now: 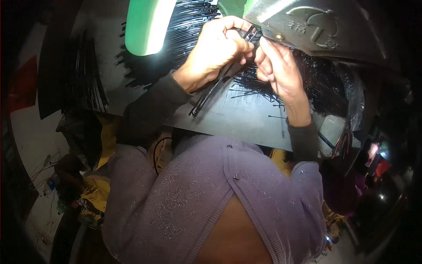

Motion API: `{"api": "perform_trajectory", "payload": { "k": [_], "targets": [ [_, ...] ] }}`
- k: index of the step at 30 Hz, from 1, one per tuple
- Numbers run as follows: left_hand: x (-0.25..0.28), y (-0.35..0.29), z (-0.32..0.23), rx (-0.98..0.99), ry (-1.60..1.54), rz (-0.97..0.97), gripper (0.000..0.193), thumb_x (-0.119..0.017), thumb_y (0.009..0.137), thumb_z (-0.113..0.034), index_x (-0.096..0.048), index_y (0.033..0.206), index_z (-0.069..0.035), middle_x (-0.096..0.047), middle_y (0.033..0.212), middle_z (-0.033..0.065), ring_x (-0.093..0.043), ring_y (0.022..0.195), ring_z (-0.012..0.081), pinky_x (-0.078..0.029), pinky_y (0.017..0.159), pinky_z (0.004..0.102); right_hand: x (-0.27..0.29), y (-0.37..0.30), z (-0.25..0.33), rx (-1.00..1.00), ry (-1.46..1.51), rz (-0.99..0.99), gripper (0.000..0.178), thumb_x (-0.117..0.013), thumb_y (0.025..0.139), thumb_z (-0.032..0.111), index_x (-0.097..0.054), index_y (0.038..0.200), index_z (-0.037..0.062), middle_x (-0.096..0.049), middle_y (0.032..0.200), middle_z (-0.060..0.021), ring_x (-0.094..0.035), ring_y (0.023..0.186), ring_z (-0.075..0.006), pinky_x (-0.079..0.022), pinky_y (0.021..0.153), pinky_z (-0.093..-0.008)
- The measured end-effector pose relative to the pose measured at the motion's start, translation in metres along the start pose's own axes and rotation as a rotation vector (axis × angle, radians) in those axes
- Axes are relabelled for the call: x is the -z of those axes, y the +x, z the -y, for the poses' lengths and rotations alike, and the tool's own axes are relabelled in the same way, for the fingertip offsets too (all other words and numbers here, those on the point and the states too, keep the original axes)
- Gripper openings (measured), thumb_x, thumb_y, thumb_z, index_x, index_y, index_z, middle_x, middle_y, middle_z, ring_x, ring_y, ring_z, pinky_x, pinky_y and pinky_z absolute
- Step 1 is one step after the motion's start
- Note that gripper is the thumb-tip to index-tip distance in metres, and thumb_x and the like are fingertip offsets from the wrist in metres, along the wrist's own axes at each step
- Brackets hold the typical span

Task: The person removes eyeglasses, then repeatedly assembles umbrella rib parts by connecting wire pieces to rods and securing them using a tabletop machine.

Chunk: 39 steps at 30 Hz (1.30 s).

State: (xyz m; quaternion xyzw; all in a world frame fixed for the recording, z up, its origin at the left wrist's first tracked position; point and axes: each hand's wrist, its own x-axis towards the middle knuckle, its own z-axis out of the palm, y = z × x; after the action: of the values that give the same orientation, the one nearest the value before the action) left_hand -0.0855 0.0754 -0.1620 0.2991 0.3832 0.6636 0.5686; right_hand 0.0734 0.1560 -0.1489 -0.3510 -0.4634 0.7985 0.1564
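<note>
My left hand point(220, 48) is closed around a small bundle of thin black rods point(206, 97), which look like umbrella ribs. They slant down and left, past my wrist, over the metal tabletop. Close beside it, my right hand point(281, 66) has its thumb and fingers pinched at the upper end of the bundle. A thin dark rod seems to run down out of that hand; its upper part is hidden by the fingers. The fingertips of both hands meet at small black joint pieces point(253, 35), just left of a metal machine housing.
The metal housing point(303, 22) with an embossed umbrella shape overhangs at upper right. A green-white lamp point(149, 26) hangs at upper left. Many black rods point(184, 35) lie behind my left hand, shorter ones point(323, 81) at right. A clear container point(332, 130) stands by the right edge.
</note>
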Motion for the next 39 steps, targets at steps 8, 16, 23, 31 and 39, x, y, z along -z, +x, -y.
{"api": "perform_trajectory", "payload": {
  "k": [8,16,23,31,39],
  "targets": [
    [-0.007,-0.001,0.006,0.092,-0.084,-0.101,0.016,-0.061,0.079,0.007,-0.055,0.093,0.004,-0.063,0.079,0.0102,-0.062,0.068,0.0150,-0.050,0.061,0.0239,-0.027,-0.045,-0.026,0.093,-0.390,-0.191,0.038,-0.042,0.098,0.027,-0.062,0.082,-0.0015,-0.051,0.054,-0.0019,-0.045,0.044,-0.0055,-0.038,0.042,-0.0204],
    [-0.011,-0.002,0.008,0.094,-0.068,-0.062,0.014,-0.060,0.082,0.003,-0.055,0.096,0.001,-0.064,0.085,0.0109,-0.064,0.075,0.0172,-0.051,0.069,0.0269,-0.027,-0.051,-0.049,0.347,-0.352,-0.268,0.018,-0.045,0.098,0.013,-0.058,0.095,0.0001,-0.046,0.054,0.0016,-0.038,0.043,-0.0025,-0.034,0.042,-0.0177],
    [-0.013,-0.002,0.013,0.038,-0.091,-0.092,0.012,-0.060,0.081,0.002,-0.055,0.092,0.000,-0.063,0.082,0.0103,-0.063,0.073,0.0174,-0.052,0.070,0.0284,-0.032,-0.051,-0.039,0.210,-0.388,-0.271,0.017,-0.051,0.095,0.015,-0.061,0.092,0.0007,-0.050,0.056,0.0020,-0.044,0.045,-0.0019,-0.036,0.040,-0.0165],
    [-0.014,-0.001,0.013,0.035,-0.024,-0.100,0.009,-0.059,0.080,0.002,-0.056,0.088,0.000,-0.063,0.080,0.0087,-0.064,0.072,0.0168,-0.052,0.068,0.0272,-0.034,-0.052,-0.039,0.191,-0.380,-0.287,0.020,-0.055,0.093,0.014,-0.064,0.099,-0.0030,-0.052,0.057,0.0011,-0.046,0.045,-0.0027,-0.038,0.040,-0.0171],
    [-0.014,0.003,0.018,-0.005,-0.036,-0.079,0.008,-0.061,0.079,0.005,-0.057,0.083,-0.001,-0.062,0.077,0.0067,-0.064,0.069,0.0166,-0.052,0.065,0.0259,-0.036,-0.053,-0.037,0.169,-0.329,-0.269,0.018,-0.059,0.090,0.012,-0.065,0.098,-0.0029,-0.055,0.059,0.0003,-0.051,0.047,-0.0035,-0.041,0.040,-0.0178]
  ]
}}
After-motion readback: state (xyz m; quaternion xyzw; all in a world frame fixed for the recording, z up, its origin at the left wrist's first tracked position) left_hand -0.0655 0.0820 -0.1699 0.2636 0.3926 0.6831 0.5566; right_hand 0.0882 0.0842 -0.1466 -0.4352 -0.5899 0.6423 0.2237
